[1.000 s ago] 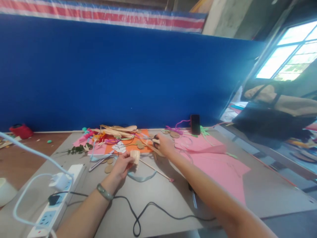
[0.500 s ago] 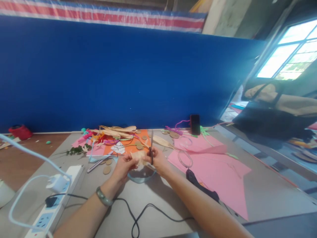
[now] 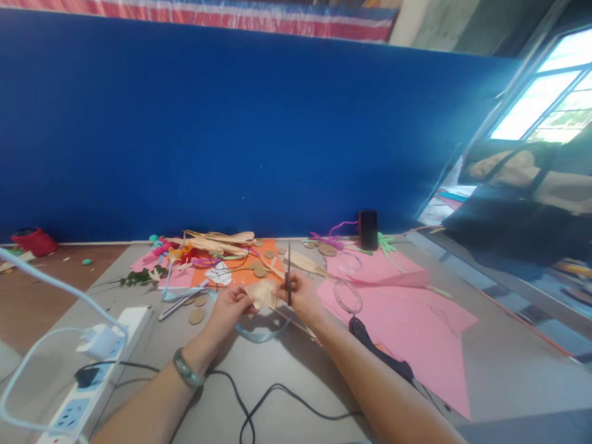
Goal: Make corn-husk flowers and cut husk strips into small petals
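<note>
My left hand (image 3: 234, 306) pinches the left edge of a thin, pale cream piece (image 3: 261, 294) resembling dried corn husk. On its other side, my right hand (image 3: 300, 295) has fingers closed around scissors (image 3: 288, 265), whose blades point upward, and also touches the piece's right edge. From below the piece a thin pale strip (image 3: 300, 325) slants toward my right forearm; its far end is partly hidden. A light blue ribbon (image 3: 263, 338) curves on the table beneath both hands. Behind them lie an orange sheet (image 3: 235, 279) and a loose husk strip (image 3: 303, 264).
At left is a white power strip (image 3: 108, 364) with plugs; a black cable (image 3: 296, 398) crosses the front. A black glue gun (image 3: 379, 351) lies on pink paper (image 3: 416, 345) at right. Farther back are a phone (image 3: 368, 230), husk strips (image 3: 217, 240) and small wooden discs (image 3: 196, 316).
The cream piece is spread flatter between my hands, and the slanting pale strip shows more below it. My view has shifted slightly. The scissors stay in my right hand.
</note>
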Available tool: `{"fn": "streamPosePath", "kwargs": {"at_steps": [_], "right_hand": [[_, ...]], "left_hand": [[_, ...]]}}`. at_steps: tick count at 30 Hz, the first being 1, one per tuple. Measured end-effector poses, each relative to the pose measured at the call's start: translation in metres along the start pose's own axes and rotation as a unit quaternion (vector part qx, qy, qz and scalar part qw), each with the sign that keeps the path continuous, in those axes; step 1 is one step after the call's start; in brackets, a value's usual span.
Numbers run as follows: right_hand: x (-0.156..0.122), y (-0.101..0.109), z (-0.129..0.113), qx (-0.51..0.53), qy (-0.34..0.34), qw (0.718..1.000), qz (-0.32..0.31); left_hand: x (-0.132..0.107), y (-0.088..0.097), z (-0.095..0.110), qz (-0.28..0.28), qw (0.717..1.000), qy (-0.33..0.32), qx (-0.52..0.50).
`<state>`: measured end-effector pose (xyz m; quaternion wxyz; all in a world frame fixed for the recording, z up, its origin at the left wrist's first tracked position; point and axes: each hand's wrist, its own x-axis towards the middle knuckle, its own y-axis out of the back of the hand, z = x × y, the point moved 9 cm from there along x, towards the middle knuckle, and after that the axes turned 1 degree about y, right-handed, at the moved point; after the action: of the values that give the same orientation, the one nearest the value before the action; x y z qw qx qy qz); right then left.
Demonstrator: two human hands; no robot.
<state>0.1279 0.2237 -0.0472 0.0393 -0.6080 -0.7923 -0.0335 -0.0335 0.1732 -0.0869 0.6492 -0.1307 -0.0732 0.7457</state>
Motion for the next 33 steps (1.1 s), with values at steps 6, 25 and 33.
{"fn": "streamPosePath", "kwargs": {"at_steps": [6,25,33], "right_hand": [[-0.005,0.000,-0.002,0.013,0.011,1.000,0.017],[-0.007,0.008,-0.006,-0.001,0.016,0.998,0.053],[-0.013,-0.010,0.004,0.013,0.004,1.000,-0.001]], "left_hand": [[0.000,-0.003,-0.003,-0.020,1.000,0.009,-0.006],[0.003,0.011,-0.002,0.011,1.000,0.018,0.011],[-0.003,-0.004,-0.001,-0.019,1.000,0.015,0.012]]}}
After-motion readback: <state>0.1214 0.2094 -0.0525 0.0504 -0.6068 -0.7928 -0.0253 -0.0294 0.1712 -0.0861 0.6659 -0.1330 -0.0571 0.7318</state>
